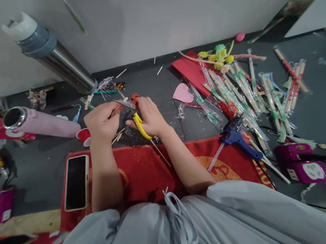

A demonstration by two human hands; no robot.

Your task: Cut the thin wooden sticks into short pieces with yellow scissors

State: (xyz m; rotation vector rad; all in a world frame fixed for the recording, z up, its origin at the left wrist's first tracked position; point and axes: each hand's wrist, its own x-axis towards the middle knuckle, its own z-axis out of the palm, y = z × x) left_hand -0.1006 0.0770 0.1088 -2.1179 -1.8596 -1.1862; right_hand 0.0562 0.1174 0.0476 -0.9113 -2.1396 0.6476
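My right hand is closed around a pair of scissors with yellow and orange handles. The blades point left, toward my left hand, and look partly apart. My left hand is closed, its fingertips pinching a small pale stick at the blades; most of the piece is hidden. Below the hands, cut sticks lie on the dark table, with crumbs around them. A longer thin stick rests across the edge of the red cloth.
A steel thermos, a pink bottle and a red cup stand or lie at left. A phone rests on the cloth. Rightward are a pink paper heart, wrapped stick bundles, a blue glue gun and a purple box.
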